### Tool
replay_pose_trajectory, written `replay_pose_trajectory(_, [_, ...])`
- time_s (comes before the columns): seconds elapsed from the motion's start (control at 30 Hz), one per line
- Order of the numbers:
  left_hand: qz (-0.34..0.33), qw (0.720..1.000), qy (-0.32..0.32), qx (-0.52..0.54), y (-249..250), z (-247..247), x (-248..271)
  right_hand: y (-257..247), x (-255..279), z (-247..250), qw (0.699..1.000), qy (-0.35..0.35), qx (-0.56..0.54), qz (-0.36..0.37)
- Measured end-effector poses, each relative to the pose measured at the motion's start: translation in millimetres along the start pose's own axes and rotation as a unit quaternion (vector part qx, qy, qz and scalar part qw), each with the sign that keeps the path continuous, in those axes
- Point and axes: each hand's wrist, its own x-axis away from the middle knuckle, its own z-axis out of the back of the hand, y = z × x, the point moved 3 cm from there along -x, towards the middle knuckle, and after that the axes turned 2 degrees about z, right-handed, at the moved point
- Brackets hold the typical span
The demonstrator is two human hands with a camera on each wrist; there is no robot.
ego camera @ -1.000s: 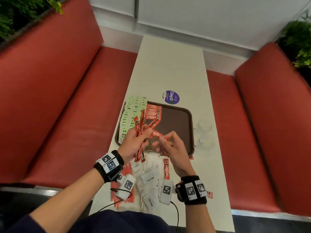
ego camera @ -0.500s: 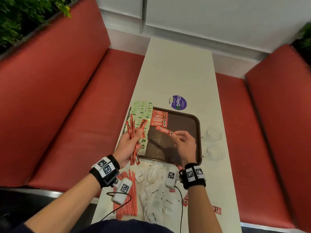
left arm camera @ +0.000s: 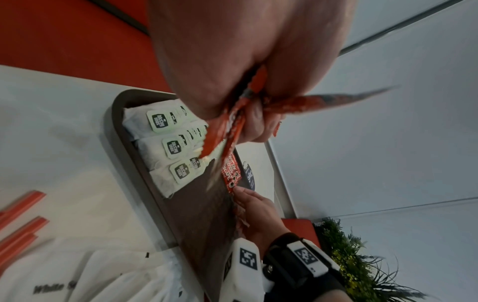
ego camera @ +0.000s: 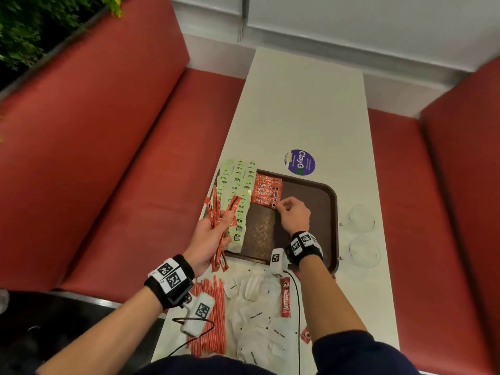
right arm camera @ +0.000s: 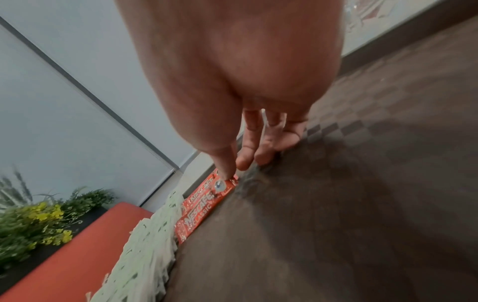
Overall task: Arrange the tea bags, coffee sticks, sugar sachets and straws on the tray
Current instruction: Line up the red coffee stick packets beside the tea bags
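Now right hand [ego camera: 294,215] on coffee sticks [ego camera: 266,194]

The right hand [right arm camera: 245,130] seems to press a thumb tip on the nearest coffee stick [right arm camera: 204,210].
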Motion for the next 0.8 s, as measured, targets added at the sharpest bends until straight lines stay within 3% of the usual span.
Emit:
replay_pose_trajectory(0.27, [0.004, 1.000, 0.001, -0.010, -2, -5, -5, -5, -3, -2, 0.999, 0.010, 0.034, -0.012])
replay_pose_trajectory(0.53, [0.011, 1.000, 0.001, 0.004, -8, -11, -7, -10, 15, -19, 0.991, 0.002, 0.114, 0.064])
replay_pose_trajectory(0.8, [0.013, 1.000, 0.003, 0.010, -5, -12, -6, -16, 13, -22, 0.990, 0.028, 0.134, 0.045])
